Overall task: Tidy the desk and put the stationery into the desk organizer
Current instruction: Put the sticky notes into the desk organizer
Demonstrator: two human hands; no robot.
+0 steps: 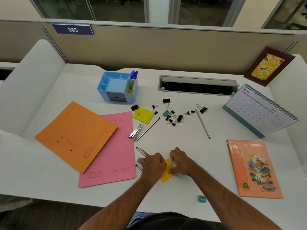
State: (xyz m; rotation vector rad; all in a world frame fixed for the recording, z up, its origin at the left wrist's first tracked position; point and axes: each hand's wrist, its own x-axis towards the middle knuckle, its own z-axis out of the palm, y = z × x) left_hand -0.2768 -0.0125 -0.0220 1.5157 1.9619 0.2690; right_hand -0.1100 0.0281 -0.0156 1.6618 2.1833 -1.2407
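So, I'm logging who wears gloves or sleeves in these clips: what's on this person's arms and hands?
Nothing: the left hand and right hand are bare, no gloves, rings or watch visible. Both forearms are uncovered; no sleeve shows.

Head camera, looking forward and down over the desk (166, 143).
It sits close above the near edge, facing the far partition (166, 50) beyond the desk.
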